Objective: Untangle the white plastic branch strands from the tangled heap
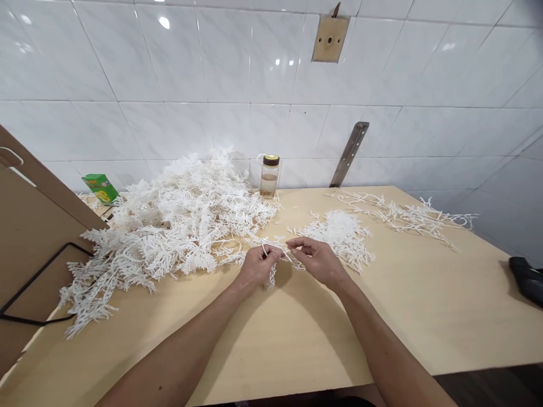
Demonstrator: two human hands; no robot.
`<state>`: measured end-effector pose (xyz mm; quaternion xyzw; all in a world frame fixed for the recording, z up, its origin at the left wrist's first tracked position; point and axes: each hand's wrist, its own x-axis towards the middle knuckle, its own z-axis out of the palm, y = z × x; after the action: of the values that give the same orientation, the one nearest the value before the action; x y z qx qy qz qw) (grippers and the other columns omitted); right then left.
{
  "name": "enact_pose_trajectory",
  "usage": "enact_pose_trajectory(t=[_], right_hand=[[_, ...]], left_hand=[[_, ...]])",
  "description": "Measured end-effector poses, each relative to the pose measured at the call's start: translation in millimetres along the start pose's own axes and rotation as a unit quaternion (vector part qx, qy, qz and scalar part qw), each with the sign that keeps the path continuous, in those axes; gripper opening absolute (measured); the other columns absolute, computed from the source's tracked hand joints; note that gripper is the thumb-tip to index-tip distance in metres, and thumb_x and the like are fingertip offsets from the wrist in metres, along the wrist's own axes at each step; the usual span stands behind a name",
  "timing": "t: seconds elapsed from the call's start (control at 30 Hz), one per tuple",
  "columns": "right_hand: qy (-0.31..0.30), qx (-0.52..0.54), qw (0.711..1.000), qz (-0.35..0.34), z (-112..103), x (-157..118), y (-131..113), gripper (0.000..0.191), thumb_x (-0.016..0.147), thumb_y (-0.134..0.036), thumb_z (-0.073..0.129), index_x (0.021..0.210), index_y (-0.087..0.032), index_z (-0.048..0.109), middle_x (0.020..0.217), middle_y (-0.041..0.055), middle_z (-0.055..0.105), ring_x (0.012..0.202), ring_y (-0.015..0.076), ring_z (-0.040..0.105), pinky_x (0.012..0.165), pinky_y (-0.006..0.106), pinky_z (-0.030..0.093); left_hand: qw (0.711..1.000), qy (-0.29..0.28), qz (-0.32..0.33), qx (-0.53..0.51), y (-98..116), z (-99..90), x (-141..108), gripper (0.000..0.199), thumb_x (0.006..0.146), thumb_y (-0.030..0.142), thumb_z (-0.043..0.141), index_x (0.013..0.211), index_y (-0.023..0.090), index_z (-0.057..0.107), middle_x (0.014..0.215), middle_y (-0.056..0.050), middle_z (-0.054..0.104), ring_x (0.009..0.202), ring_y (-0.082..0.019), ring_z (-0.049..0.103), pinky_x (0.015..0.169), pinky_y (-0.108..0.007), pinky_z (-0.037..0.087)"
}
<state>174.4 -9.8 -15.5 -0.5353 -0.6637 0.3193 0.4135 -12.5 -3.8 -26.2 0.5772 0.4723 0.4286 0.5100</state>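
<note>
My left hand [258, 267] is closed on a thin white branched piece [271, 277], whose stem sticks up and to the right past the fingertips. Just right of it, my right hand [316, 259] has its thumb and forefinger apart near that stem, with nothing visible between them. A large heap of white branched pieces [182, 215] spreads to the left of my hands. Behind my right hand lies a smaller pile of short white sprigs [339, 234]. Bare white stems [411, 217] lie loosely at the back right.
On the wooden table [424, 294], a bottle [269, 176] stands near the tiled wall. A green box [100, 188] is at the back left, beside a cardboard box [38, 226]. A metal bracket [350, 154] leans at the wall; a black object [526, 280] sits at the right edge.
</note>
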Motion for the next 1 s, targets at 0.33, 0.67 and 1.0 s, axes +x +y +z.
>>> enact_pose_trajectory(t=[0.33, 0.67, 1.0], right_hand=[[-0.034, 0.017, 0.999, 0.010, 6, -1, 2, 0.025, 0.083, -0.041, 0.063, 0.093, -0.019, 0.070, 0.066, -0.0001, 0.063, 0.058, 0.0132, 0.053, 0.054, 0.025, 0.039], [-0.036, -0.025, 0.999, -0.017, 10, -2, 1, 0.016, 0.087, -0.033, 0.056, 0.086, -0.019, 0.063, 0.073, 0.0013, 0.066, 0.065, 0.0147, 0.057, 0.061, 0.026, 0.043], [0.151, -0.266, 0.951, -0.036, 12, 7, 14, 0.011, 0.083, -0.021, 0.045, 0.073, -0.020, 0.051, 0.066, 0.0045, 0.058, 0.059, 0.0172, 0.050, 0.060, 0.029, 0.037]], left_hand=[[1.000, -0.010, 0.016, 0.006, -10, 0.3, 7, 0.040, 0.078, 0.051, 0.063, 0.071, 0.013, 0.068, 0.057, 0.001, 0.053, 0.054, -0.009, 0.043, 0.054, -0.022, 0.034], [1.000, 0.012, 0.019, 0.002, -7, -0.2, 6, 0.037, 0.076, 0.050, 0.064, 0.062, 0.015, 0.062, 0.053, 0.001, 0.049, 0.050, -0.009, 0.039, 0.049, -0.022, 0.030], [0.998, 0.039, 0.035, 0.039, -2, 2.3, 2, 0.027, 0.076, 0.038, 0.065, 0.061, 0.015, 0.068, 0.054, 0.000, 0.052, 0.053, -0.010, 0.043, 0.051, -0.022, 0.031]])
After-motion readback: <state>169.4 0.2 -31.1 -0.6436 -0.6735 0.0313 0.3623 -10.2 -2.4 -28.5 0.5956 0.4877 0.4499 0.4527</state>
